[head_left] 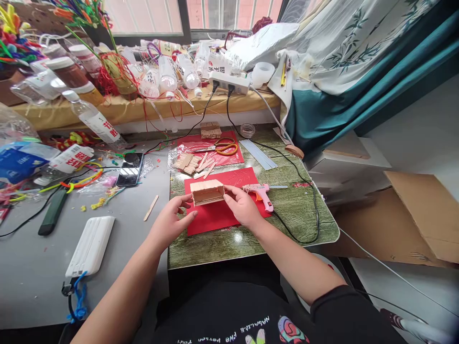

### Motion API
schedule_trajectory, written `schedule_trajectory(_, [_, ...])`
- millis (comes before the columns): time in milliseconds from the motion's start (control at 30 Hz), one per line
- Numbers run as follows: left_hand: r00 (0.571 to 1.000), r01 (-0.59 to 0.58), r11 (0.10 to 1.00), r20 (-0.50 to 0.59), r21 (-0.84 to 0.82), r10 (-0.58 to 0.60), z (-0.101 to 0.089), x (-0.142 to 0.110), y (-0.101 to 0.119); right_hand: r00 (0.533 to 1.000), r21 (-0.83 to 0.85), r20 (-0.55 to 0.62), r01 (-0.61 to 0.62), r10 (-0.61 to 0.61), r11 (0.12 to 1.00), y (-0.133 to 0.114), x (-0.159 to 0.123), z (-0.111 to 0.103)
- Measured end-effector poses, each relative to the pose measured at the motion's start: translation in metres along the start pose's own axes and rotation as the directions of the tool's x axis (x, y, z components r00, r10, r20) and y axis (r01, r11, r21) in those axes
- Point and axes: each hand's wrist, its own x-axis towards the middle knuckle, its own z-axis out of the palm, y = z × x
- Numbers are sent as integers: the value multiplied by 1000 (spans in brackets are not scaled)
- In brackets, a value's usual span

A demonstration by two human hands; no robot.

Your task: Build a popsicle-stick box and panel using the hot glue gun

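A small box built of wooden craft sticks (pixel 207 191) stands on a red paper sheet (pixel 215 217) on the green wood-grain board. My left hand (pixel 172 220) rests beside its left end, fingers partly curled and touching the paper near the box. My right hand (pixel 243 205) grips the box's right end with thumb and fingers. A pink glue gun (pixel 261 193) lies just right of my right hand, its black cord trailing off the board.
Loose craft sticks (pixel 191 162) and orange-handled scissors (pixel 224 147) lie on a second red sheet behind. A single stick (pixel 151 208), a phone (pixel 130 168), a white power bank (pixel 91 245) and coloured wires sit at left. Bottles and a power strip (pixel 229 82) crowd the sill.
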Motion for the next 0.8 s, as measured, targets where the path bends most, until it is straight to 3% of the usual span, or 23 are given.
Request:
schedule_trajectory(300, [993,-25,998,116,60,18,11,-19,-15,999,-237,-2,53,-55,970,17,-14,2])
schedule_trajectory(400, [999,4,992,33,125,-8,9,-18,-19,996,-340,-21,75,-88,937,14,-20,-3])
schedule_trajectory(467, [996,-56,971,-61,232,72,8,-16,-19,986,-432,18,156,-164,888,7,-19,-6])
schedule_trajectory(533, [969,-189,914,-84,358,233,9,-14,-19,963,-506,110,268,-247,820,1,-17,-8])
schedule_trajectory(633, [907,-375,795,10,477,422,14,-12,-21,923,-560,247,386,-297,733,-2,-11,-7])
schedule_trajectory(800, [867,-461,673,132,578,481,23,-13,-34,904,-611,329,424,-273,668,8,-11,-6])
